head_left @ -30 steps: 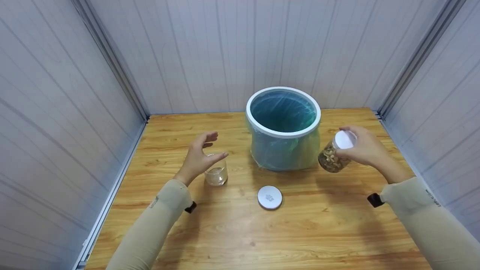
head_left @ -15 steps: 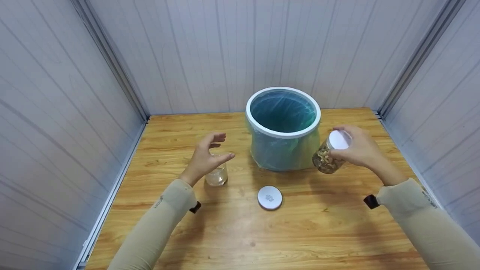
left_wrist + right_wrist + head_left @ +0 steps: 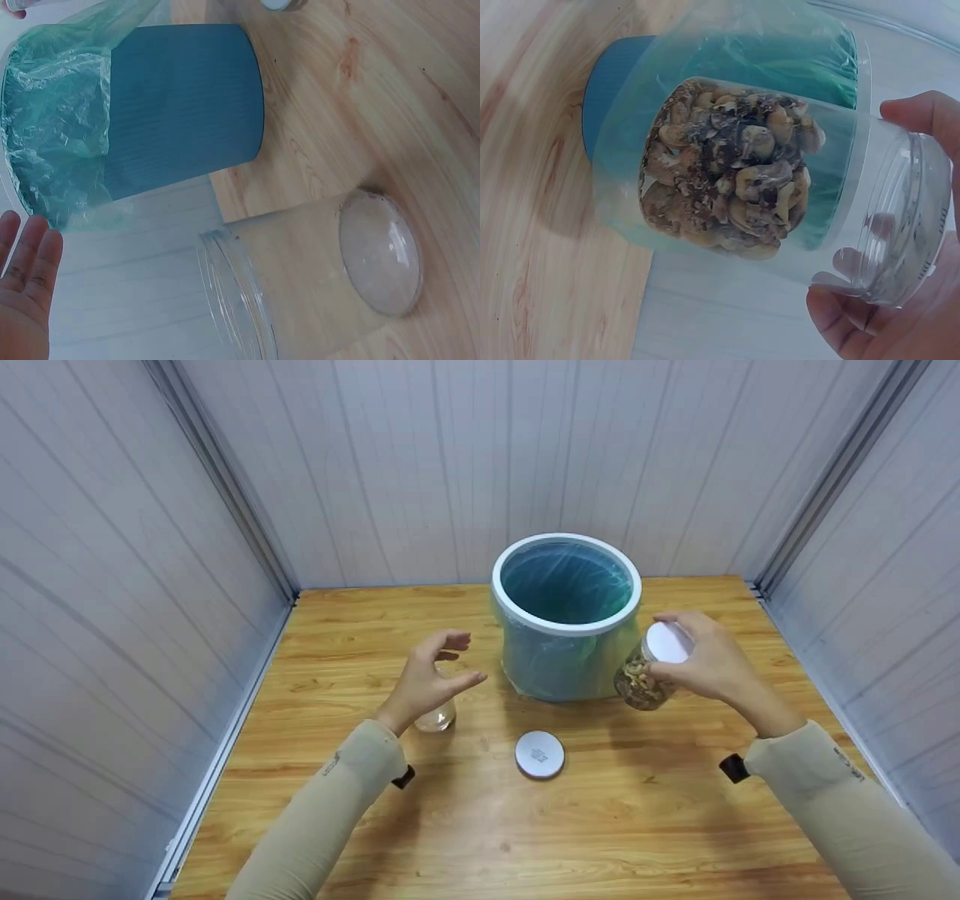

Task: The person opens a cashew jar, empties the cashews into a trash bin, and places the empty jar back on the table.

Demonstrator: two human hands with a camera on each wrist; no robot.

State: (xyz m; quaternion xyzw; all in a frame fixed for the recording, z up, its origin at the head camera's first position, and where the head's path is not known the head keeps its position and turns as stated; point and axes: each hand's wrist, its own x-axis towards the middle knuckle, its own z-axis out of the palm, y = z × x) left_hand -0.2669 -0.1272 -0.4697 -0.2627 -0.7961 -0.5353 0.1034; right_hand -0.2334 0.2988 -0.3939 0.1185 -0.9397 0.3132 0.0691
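Observation:
My right hand grips a clear jar of nuts by its white-lidded top, holding it tilted in the air just right of the bin. In the right wrist view the jar shows nuts in its lower half, with my fingers round the lid end. My left hand hovers with fingers spread and holds nothing, above an empty clear jar standing on the table. The left wrist view shows that empty jar and my fingertips.
A blue bin with a white rim and a green liner bag stands at the back centre of the wooden table. A loose white lid lies flat in front of it. Grey panel walls close in three sides.
My right hand has carried the nut jar leftward, closer to the bin. My left hand has drifted right and slightly forward, off the empty jar.

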